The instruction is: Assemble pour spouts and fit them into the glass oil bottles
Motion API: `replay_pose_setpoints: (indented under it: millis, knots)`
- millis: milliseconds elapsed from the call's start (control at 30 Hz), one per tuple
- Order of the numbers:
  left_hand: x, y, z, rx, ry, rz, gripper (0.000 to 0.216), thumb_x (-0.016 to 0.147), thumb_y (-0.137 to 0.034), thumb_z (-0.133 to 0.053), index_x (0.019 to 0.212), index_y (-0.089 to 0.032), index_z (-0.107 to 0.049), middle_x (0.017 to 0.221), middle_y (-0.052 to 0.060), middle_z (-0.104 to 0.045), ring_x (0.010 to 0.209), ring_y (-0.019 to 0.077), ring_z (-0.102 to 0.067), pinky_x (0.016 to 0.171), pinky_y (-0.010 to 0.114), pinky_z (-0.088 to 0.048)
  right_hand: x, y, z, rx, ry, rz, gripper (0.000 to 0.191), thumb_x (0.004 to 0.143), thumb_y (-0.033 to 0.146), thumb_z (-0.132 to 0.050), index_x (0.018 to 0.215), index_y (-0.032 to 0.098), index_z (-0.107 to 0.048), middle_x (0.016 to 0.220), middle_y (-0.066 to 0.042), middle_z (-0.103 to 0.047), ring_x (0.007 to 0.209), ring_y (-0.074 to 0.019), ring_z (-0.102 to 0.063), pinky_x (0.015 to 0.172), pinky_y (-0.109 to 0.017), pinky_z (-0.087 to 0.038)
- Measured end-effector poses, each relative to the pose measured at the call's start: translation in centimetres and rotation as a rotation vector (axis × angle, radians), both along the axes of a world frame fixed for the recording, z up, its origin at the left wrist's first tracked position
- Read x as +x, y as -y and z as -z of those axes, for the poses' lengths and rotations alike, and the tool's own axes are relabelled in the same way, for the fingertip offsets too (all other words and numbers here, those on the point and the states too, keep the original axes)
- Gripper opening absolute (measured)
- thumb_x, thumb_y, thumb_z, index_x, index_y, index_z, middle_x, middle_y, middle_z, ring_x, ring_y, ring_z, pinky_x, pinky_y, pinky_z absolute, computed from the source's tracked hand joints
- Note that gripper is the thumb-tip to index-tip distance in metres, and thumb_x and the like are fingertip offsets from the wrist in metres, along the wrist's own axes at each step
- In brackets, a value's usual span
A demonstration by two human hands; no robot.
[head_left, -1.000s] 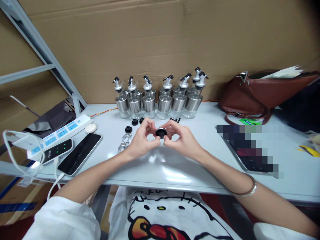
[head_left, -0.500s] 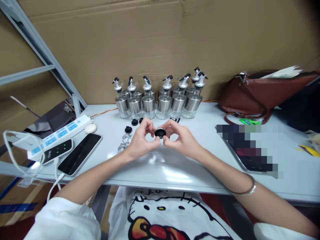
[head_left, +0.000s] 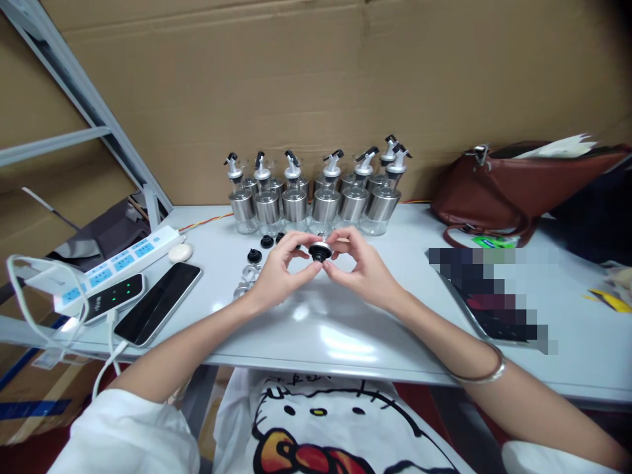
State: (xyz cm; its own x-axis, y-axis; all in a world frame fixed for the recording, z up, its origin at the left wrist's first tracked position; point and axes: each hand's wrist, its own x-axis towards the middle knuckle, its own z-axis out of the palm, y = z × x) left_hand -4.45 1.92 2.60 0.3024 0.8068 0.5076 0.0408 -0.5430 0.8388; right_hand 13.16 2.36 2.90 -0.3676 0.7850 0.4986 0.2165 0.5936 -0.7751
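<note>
Between my two hands is a bottle pourer top (head_left: 320, 251), its silver cap tilted so the black ribbed stopper faces me. My left hand (head_left: 282, 271) pinches it from the left with thumb and fingertips. My right hand (head_left: 364, 271) grips its right side the same way. Just left of my left hand, black stoppers (head_left: 254, 255) lie on the white table (head_left: 345, 322), with silver caps (head_left: 245, 283) nearer to me, partly hidden by the hand. Behind my hands stand rows of glass and steel oil bottles (head_left: 326, 205), the front ones topped with pourers.
A power strip (head_left: 121, 260), a phone (head_left: 158, 304), a small device with green lights (head_left: 116, 296) and a white round case (head_left: 180, 253) sit at left. On the right are a brown leather bag (head_left: 498, 187) and a partly blurred-out flat object (head_left: 474, 309). Cardboard (head_left: 237, 85) stands behind.
Both hands have raised the pourer top slightly away from me and tilted it. The fingertips have closed nearer together around its rim.
</note>
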Motion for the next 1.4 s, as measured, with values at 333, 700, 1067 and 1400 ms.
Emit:
replay_pose_setpoints:
  millis: [333,700,1067,1400]
  knots:
    - [-0.1,0.0,0.4,0.098,-0.049,-0.091,0.028,0.074,-0.010,-0.061,0.100,-0.020,-0.061,0.098,0.002,-0.051,0.097,0.0132,-0.055,0.093,0.030,-0.046,0.3,-0.2,0.0,0.156,0.079,0.074,0.017,0.078,0.021,-0.064,0.094,0.021,-0.058,0.088,-0.002,-0.067,0.077,-0.0154,-0.061,0.069,-0.029,-0.049]
    - [0.3,0.3,0.6,0.078,-0.070,-0.044,0.033,0.078,-0.012,-0.057,0.109,-0.023,-0.058,0.101,0.003,-0.052,0.097,0.0145,-0.055,0.090,0.030,-0.046,0.5,-0.1,-0.4,0.184,0.055,0.118,0.008,0.080,0.022,-0.067,0.085,0.020,-0.062,0.081,-0.002,-0.070,0.072,-0.0150,-0.063,0.068,-0.027,-0.050]
    - [0.1,0.2,1.2,0.173,-0.149,-0.107,0.030,0.077,-0.014,-0.061,0.105,-0.024,-0.055,0.098,0.002,-0.049,0.095,0.0161,-0.051,0.087,0.032,-0.043,0.9,-0.3,-0.9,0.221,0.202,0.095,0.010,0.085,0.031,-0.062,0.089,0.022,-0.064,0.088,-0.004,-0.072,0.081,-0.0193,-0.066,0.075,-0.032,-0.049]
    - [0.3,0.3,1.1,0.150,-0.261,-0.142,0.030,0.074,-0.005,-0.047,0.099,-0.022,-0.047,0.099,0.002,-0.055,0.092,0.0149,-0.053,0.080,0.028,-0.042,4.1,-3.2,-1.7,0.050,0.798,0.550,0.026,0.089,0.019,-0.046,0.098,0.018,-0.071,0.102,-0.011,-0.070,0.102,-0.0312,-0.056,0.083,-0.042,-0.040]
